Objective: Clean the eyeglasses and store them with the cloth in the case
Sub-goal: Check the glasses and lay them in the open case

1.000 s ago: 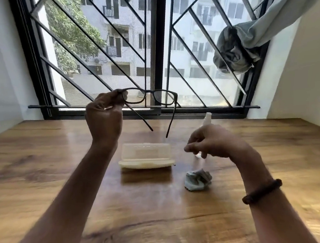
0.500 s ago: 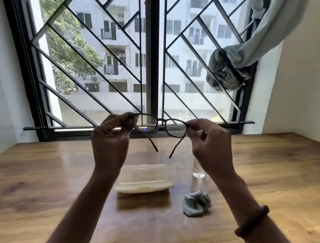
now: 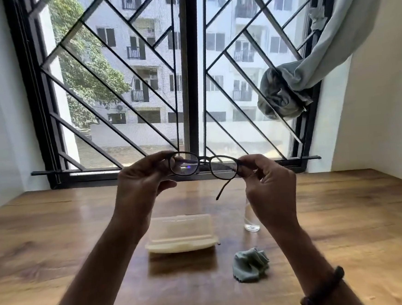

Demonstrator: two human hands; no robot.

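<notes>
Left hand: the left hand point(image 3: 138, 181) is pinching the left end of the eyeglasses point(image 3: 204, 161), with the thumb and curled fingers point(image 3: 156, 158) closing on the rim beside the lens.
Right hand: the right hand point(image 3: 271, 185) is gripping the opposite end of the frame. Its fingertips point(image 3: 250, 164) are bunching tightly around the hinge corner, and the remaining fingers are curling in toward the palm.
Eyeglasses: the dark frame is hanging in the air between both hands, raised in front of the window sill and well above the table point(image 3: 57, 235). One temple arm is angling down below the right lens. The other temple is hiding behind the left hand, so I cannot tell how it is lying.
Case: the pale translucent case point(image 3: 181, 233) is sitting on the table below the glasses, between the two forearms.
Cloth: the crumpled grey-green cloth point(image 3: 251, 264) is lying on the wood just to the right of the case, apart from it.
Bottle: a small clear bottle point(image 3: 251, 220) is standing behind the cloth, partly behind the right hand.
Wrist: a dark bracelet point(image 3: 323, 289) is circling the right wrist.
Curtain: a knotted grey curtain point(image 3: 284, 92) is hanging at the window's right side.
</notes>
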